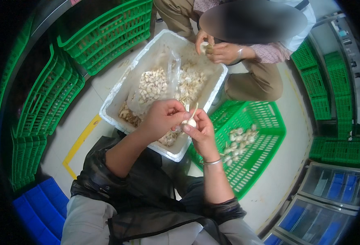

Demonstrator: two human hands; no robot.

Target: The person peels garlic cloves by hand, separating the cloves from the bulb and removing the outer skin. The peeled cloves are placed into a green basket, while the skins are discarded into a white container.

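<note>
Both my hands meet around a garlic bulb (189, 123) with a dry stem, over the near end of a white foam box (111, 107). My left hand (166, 118) pinches at the bulb's left side with thumb and forefinger. From the right, my right hand (202, 131) grips the bulb, its stem rising between the fingers. Inside the box, a clear plastic bag (135, 101) holds many separated garlic cloves (153, 84). Papery skins and stem scraps (190, 81) lie beside the bag. Whole garlic bulbs (238, 144) sit in a green plastic crate (259, 171) to the right.
A co-worker sits across the box, the person's hands (221, 52) holding another bulb over its far corner. Green crates (106, 39) stand at the left and more crates (313, 82) at the right. A blue container (43, 211) is at lower left, glass-fronted cabinets (333, 183) at lower right.
</note>
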